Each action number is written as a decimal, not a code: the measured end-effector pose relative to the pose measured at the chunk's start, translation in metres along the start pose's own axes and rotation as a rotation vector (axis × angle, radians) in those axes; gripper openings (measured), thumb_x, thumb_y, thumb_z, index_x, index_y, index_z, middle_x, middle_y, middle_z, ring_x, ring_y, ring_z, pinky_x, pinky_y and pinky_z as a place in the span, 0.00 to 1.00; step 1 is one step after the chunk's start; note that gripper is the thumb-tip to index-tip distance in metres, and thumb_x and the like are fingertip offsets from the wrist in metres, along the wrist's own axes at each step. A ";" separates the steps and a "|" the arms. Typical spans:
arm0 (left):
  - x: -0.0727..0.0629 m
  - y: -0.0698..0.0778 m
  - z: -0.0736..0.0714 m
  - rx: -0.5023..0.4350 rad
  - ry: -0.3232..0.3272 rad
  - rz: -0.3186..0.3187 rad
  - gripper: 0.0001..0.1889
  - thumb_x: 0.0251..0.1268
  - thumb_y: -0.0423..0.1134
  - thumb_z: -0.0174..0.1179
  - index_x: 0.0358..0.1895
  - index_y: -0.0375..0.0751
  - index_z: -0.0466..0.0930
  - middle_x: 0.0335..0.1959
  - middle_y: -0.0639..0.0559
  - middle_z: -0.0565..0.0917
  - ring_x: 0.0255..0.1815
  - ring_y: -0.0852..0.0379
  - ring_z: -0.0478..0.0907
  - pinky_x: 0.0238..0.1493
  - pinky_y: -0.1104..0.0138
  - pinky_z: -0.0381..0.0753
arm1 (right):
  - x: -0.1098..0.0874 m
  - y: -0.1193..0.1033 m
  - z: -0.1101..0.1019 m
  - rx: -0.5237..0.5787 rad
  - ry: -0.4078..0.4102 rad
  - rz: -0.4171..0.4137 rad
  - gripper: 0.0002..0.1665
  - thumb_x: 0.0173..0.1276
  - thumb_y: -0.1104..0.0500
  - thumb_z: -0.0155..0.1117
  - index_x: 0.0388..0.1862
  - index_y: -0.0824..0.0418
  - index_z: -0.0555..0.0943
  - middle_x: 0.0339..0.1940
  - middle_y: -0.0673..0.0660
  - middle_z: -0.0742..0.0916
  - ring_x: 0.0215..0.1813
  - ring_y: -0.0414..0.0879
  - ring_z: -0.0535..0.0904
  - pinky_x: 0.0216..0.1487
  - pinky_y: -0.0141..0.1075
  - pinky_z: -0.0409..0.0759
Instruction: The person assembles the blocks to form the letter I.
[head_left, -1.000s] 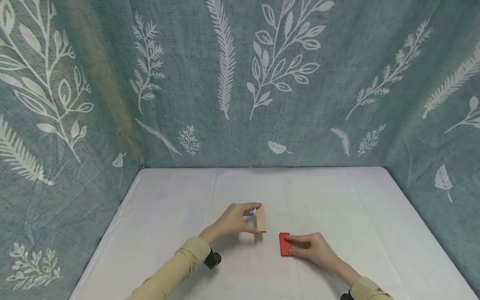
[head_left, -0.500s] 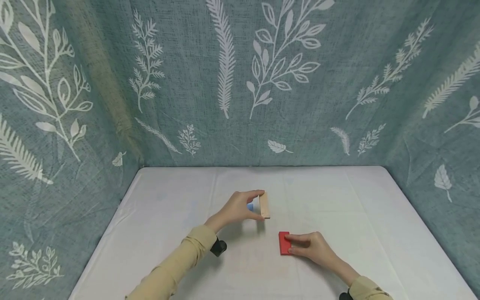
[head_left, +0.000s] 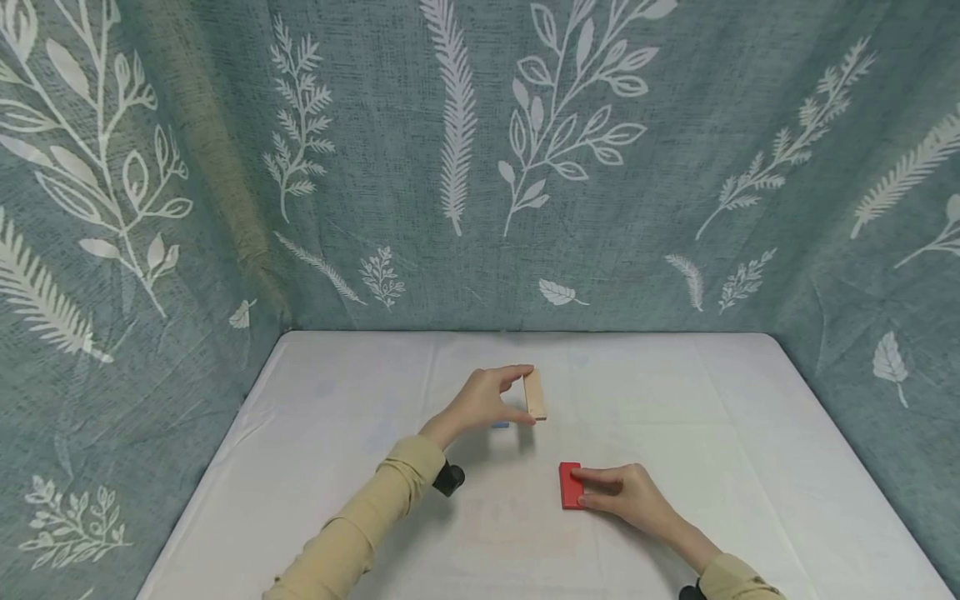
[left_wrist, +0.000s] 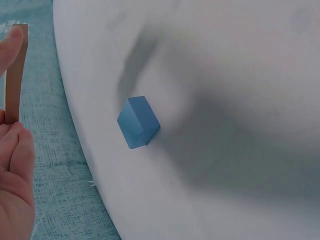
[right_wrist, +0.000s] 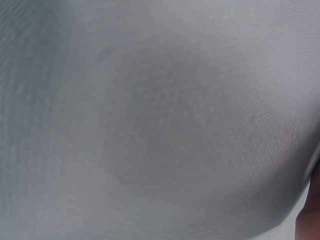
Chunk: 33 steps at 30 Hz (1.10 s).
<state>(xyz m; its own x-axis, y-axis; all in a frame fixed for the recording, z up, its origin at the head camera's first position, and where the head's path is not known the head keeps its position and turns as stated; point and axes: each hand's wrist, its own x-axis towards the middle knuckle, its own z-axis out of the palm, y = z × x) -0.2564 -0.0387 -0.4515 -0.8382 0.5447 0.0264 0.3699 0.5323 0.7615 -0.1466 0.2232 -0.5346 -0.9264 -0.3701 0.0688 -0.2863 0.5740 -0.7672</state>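
Observation:
My left hand (head_left: pixel 482 402) pinches a flat bare-wood block (head_left: pixel 535 395) by its two ends, thumb at one and fingers at the other. A shadow lies apart from the block on the cloth, so it is held up off the table. Below this hand a blue block (left_wrist: pixel 138 123) rests on the table; in the head view only a sliver of it shows. My right hand (head_left: pixel 628 498) holds a red rectangular block (head_left: pixel 572 486) between thumb and fingers, low over or on the table; I cannot tell which. In the right wrist view just an edge of the hand (right_wrist: pixel 309 212) appears.
White cloth covers the table (head_left: pixel 360 375). Green-blue curtains (head_left: pixel 480 275) with white leaf prints stand at the back and both sides. A black wrist camera (head_left: pixel 449 479) sits under the left sleeve.
My left hand has moved away from me and slightly right, carrying the wooden block. The right hand and the red block have stayed in place.

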 end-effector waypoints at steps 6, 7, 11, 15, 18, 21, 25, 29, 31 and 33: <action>0.002 -0.001 0.000 -0.022 0.014 0.010 0.40 0.45 0.40 0.75 0.67 0.43 0.69 0.67 0.49 0.72 0.66 0.48 0.71 0.65 0.64 0.73 | 0.001 0.001 0.000 -0.008 -0.010 0.002 0.25 0.55 0.46 0.71 0.51 0.54 0.85 0.48 0.54 0.88 0.54 0.49 0.83 0.53 0.34 0.83; 0.002 -0.001 0.000 -0.026 0.014 0.010 0.40 0.45 0.40 0.75 0.67 0.43 0.69 0.67 0.49 0.72 0.66 0.48 0.71 0.65 0.64 0.73 | 0.001 0.001 0.001 -0.006 -0.008 -0.001 0.25 0.55 0.46 0.71 0.51 0.54 0.85 0.47 0.55 0.88 0.54 0.49 0.83 0.53 0.34 0.83; 0.003 0.000 0.000 -0.039 0.013 -0.005 0.41 0.45 0.39 0.75 0.67 0.43 0.68 0.68 0.50 0.71 0.67 0.50 0.70 0.65 0.65 0.73 | 0.000 0.001 0.001 -0.017 -0.006 -0.004 0.25 0.55 0.46 0.71 0.50 0.54 0.85 0.47 0.54 0.88 0.54 0.48 0.83 0.52 0.31 0.83; 0.005 0.001 0.000 -0.050 0.012 -0.017 0.41 0.45 0.39 0.75 0.67 0.44 0.68 0.68 0.51 0.71 0.67 0.50 0.70 0.66 0.66 0.73 | 0.000 0.000 0.000 -0.014 -0.007 -0.008 0.25 0.55 0.46 0.71 0.51 0.54 0.85 0.47 0.54 0.88 0.54 0.48 0.83 0.52 0.32 0.82; 0.007 0.003 0.000 -0.070 0.006 -0.016 0.41 0.45 0.38 0.75 0.67 0.44 0.68 0.69 0.50 0.70 0.67 0.49 0.70 0.66 0.65 0.72 | 0.000 0.000 0.000 -0.006 -0.006 -0.013 0.25 0.55 0.46 0.71 0.51 0.54 0.85 0.48 0.54 0.88 0.54 0.48 0.83 0.53 0.33 0.83; 0.009 0.006 0.002 -0.088 0.001 -0.006 0.41 0.46 0.37 0.74 0.67 0.42 0.68 0.68 0.49 0.70 0.67 0.48 0.70 0.66 0.65 0.72 | 0.001 0.001 0.000 -0.011 -0.005 -0.015 0.25 0.55 0.46 0.71 0.50 0.55 0.85 0.48 0.54 0.88 0.54 0.48 0.83 0.53 0.34 0.83; 0.012 0.008 0.005 -0.100 -0.004 0.009 0.40 0.46 0.36 0.74 0.67 0.40 0.68 0.68 0.48 0.71 0.67 0.50 0.70 0.66 0.66 0.73 | 0.001 0.001 0.000 -0.014 -0.003 -0.014 0.25 0.55 0.46 0.71 0.50 0.54 0.85 0.48 0.54 0.88 0.54 0.48 0.83 0.52 0.31 0.82; 0.015 0.007 0.009 -0.103 -0.009 0.024 0.40 0.46 0.36 0.74 0.67 0.40 0.67 0.68 0.47 0.71 0.68 0.51 0.70 0.65 0.67 0.73 | 0.001 0.001 0.000 -0.009 -0.002 -0.011 0.25 0.55 0.46 0.71 0.50 0.54 0.85 0.48 0.54 0.87 0.54 0.48 0.83 0.52 0.33 0.83; 0.016 0.007 0.011 -0.103 -0.013 0.021 0.41 0.46 0.37 0.74 0.67 0.40 0.67 0.68 0.48 0.70 0.68 0.52 0.70 0.65 0.68 0.73 | 0.001 0.001 0.000 -0.005 -0.002 -0.004 0.25 0.55 0.46 0.71 0.50 0.54 0.85 0.48 0.54 0.88 0.54 0.47 0.83 0.52 0.31 0.82; 0.017 0.008 0.013 -0.103 -0.013 0.026 0.40 0.46 0.37 0.74 0.67 0.40 0.67 0.68 0.48 0.70 0.67 0.51 0.70 0.65 0.67 0.73 | 0.001 0.001 0.000 -0.003 -0.001 0.001 0.25 0.55 0.46 0.72 0.50 0.54 0.85 0.48 0.54 0.88 0.54 0.46 0.83 0.52 0.28 0.81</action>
<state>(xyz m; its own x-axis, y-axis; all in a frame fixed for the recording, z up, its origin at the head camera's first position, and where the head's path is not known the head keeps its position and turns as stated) -0.2624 -0.0169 -0.4538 -0.8233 0.5662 0.0394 0.3481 0.4489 0.8230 -0.1476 0.2233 -0.5349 -0.9266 -0.3700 0.0671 -0.2857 0.5769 -0.7652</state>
